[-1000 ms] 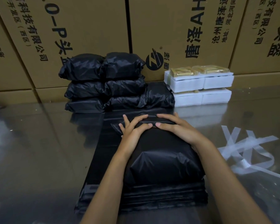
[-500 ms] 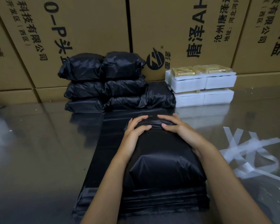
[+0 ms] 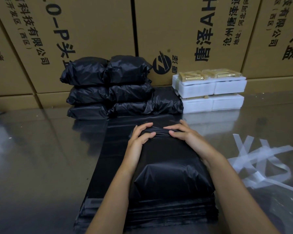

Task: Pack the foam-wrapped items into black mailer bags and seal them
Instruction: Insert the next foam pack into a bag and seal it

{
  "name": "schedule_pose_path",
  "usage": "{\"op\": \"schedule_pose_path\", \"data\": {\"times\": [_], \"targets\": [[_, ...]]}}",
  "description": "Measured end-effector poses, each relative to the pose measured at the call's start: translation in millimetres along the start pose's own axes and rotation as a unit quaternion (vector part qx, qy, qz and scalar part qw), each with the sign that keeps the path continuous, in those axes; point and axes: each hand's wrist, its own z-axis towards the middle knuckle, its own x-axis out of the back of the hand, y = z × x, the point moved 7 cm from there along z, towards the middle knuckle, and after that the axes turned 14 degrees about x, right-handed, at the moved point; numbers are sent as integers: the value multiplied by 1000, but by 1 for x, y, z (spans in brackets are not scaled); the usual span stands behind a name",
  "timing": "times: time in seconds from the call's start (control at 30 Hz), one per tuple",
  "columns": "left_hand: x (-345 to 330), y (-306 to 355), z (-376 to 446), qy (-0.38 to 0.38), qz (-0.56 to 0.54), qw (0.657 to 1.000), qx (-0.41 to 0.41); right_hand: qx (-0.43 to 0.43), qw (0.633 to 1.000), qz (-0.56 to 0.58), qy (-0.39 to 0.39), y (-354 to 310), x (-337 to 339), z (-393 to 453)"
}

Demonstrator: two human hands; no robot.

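A filled black mailer bag [image 3: 172, 169] lies in front of me on a stack of flat black mailer bags [image 3: 107, 159]. Both hands are at its far end, where the plastic is bunched into a fold. My left hand [image 3: 139, 138] grips that fold with curled fingers and the thumb underneath. Close beside it, my right hand [image 3: 184, 135] pinches the same fold. White foam-wrapped items [image 3: 210, 93], stacked two high with gold packets on top, stand at the back right. What is inside the bag is hidden.
A pile of several packed black bags [image 3: 108, 92] sits at the back, left of the foam items. Large printed cardboard boxes [image 3: 91, 31] form a wall behind. Peeled white strips [image 3: 260, 159] lie on the glossy table [image 3: 32, 157] to my right.
Both hands have drawn the far end of the bag toward me and their fingers have curled tighter, bunching the flap into a fold. The view has shifted slightly.
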Motion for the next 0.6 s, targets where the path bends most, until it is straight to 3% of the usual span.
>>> {"op": "schedule_pose_path", "data": {"times": [0.6], "targets": [[2, 0, -8, 28, -11, 1000, 3, 3, 1000, 2, 16, -1, 3, -2]]}}
